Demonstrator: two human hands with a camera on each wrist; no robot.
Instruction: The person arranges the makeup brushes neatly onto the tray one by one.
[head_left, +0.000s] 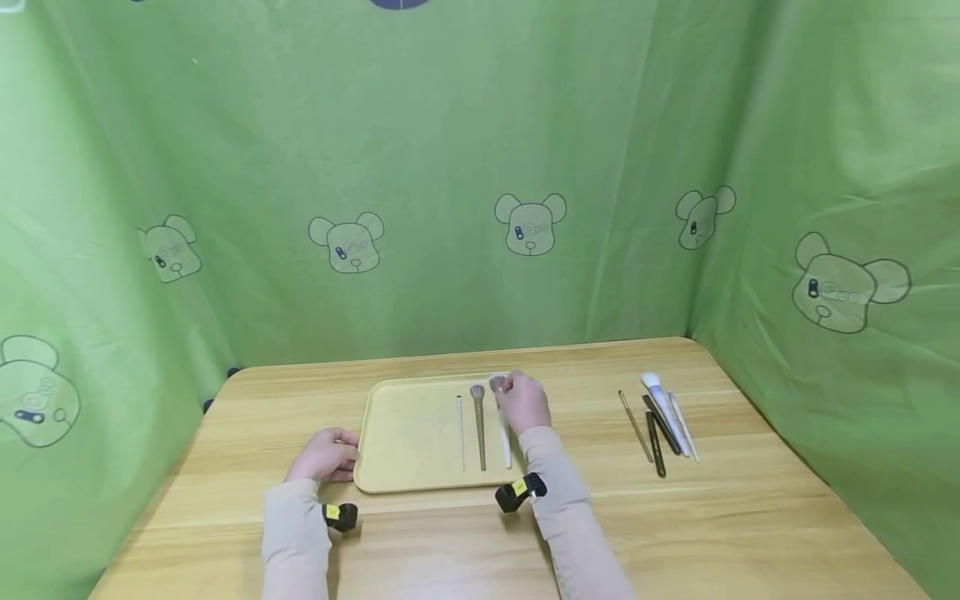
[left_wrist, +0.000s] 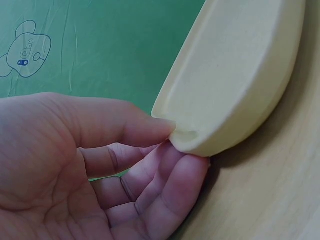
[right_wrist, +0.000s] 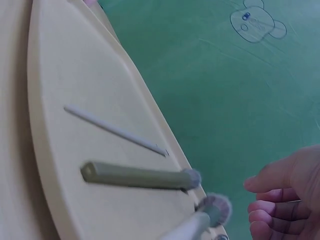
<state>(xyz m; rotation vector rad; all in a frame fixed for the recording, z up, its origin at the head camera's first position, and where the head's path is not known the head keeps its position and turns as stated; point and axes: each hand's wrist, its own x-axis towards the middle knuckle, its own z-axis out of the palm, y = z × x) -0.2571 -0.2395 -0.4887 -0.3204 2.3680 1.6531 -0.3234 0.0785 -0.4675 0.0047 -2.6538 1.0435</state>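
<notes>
My left hand [head_left: 326, 454] holds the left edge of a pale yellow tray [head_left: 405, 433]. In the left wrist view its thumb lies on the rim and the fingers curl against the side below. On the tray's right half lie a thin white brush [head_left: 461, 437], an olive-handled makeup brush [head_left: 480, 429] and a white-handled makeup brush [head_left: 506, 446], side by side. My right hand [head_left: 525, 404] is over the tray's far right corner, beside the white brush's bristles. In the right wrist view a gap shows between its loosely bent fingers [right_wrist: 260, 210] and that brush.
Right of the tray, more brushes lie on the wooden table [head_left: 750, 508]: a slim brown one [head_left: 636, 427], a black-handled one [head_left: 656, 450], a large one with white bristles [head_left: 660, 396] and a thin pale one [head_left: 684, 429]. Green curtains [head_left: 450, 292] stand behind and at both sides.
</notes>
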